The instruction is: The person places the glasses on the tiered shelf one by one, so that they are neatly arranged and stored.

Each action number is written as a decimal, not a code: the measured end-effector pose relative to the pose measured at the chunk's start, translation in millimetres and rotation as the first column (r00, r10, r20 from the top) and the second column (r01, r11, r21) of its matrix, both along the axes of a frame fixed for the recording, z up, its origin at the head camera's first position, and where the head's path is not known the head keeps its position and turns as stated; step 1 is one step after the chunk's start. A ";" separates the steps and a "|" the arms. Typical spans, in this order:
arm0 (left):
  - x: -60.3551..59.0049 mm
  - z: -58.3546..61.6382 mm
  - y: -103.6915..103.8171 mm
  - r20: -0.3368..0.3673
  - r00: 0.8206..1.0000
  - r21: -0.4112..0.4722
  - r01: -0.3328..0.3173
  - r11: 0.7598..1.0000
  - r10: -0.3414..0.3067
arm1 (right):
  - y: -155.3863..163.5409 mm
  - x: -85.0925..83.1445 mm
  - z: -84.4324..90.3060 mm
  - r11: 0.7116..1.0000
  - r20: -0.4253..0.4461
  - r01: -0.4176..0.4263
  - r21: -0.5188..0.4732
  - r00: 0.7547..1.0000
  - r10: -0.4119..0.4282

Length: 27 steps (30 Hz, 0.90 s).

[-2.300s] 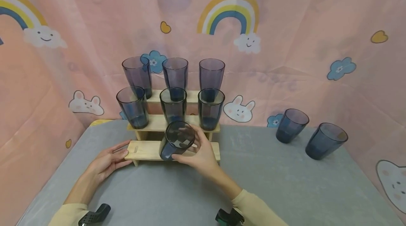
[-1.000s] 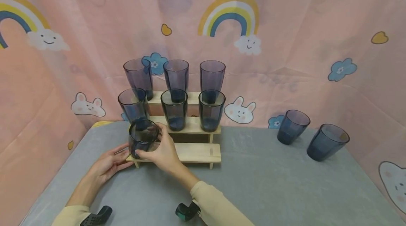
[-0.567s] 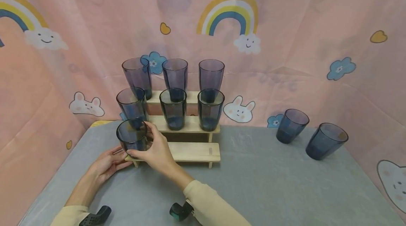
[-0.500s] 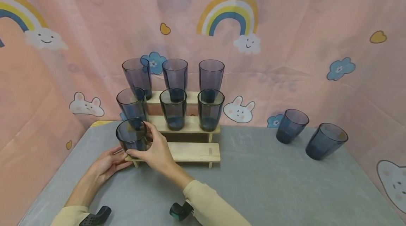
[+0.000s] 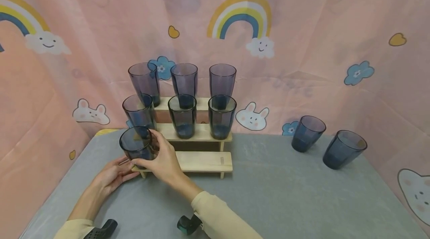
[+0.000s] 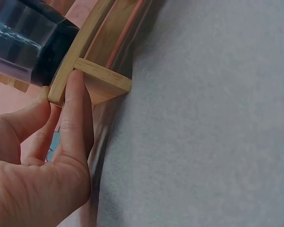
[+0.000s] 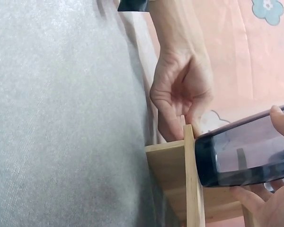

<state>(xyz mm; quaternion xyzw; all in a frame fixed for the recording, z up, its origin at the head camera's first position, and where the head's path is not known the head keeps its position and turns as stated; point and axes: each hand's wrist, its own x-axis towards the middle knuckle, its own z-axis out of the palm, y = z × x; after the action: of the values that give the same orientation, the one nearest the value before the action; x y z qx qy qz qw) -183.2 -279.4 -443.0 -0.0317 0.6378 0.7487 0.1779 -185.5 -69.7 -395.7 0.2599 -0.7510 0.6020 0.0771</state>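
Left hand (image 5: 112, 176) at the left end of the wooden rack (image 5: 201, 160), thumb and fingers (image 6: 75, 113) pinched on the end of the lowest step where its leg meets the board; the wrist views show the grip plainly. Just right of it, right hand (image 5: 161, 162) wraps a dark blue glass (image 5: 137, 147), fingers curled round its side, thumb on the near wall. The glass stands upright at the left end of the lowest step, base on the board, directly in front of the left glass of the middle row. Middle step carries three dark glasses (image 5: 183, 116) in a row; top step carries three paler purple glasses (image 5: 184, 80) behind them. The rest of the lowest step, to the right of the held glass, is bare wood. The rack stands on a grey counter (image 5: 268, 194) against a pink cartoon curtain (image 5: 302, 45). Far right on the counter, well apart from the rack, two more dark glasses (image 5: 307, 134) stand close together.
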 end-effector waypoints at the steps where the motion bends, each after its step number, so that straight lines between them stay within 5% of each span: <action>1: 0.0 0.1 0.1 0.001 1.000 -0.001 -0.005 1.000 0.005 | 0.0 -0.1 0.3 1.000 0.001 0.000 0.003 1.000 0.000; 19: -0.3 -0.4 2.6 0.003 0.999 0.003 -0.044 0.999 0.044 | 1.6 0.0 0.0 1.000 0.105 -0.024 0.004 0.994 0.023; 27: 0.6 -0.3 1.0 0.017 0.998 0.012 -0.054 0.998 0.053 | 3.5 0.9 1.1 0.997 0.083 -0.025 0.067 0.996 0.019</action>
<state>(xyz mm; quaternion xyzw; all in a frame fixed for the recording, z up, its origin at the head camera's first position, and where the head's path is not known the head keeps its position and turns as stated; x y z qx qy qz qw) -182.6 -278.3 -443.3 -0.0537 0.6304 0.7570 0.1632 -184.6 -66.2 -394.5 0.2455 -0.7707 0.5872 0.0305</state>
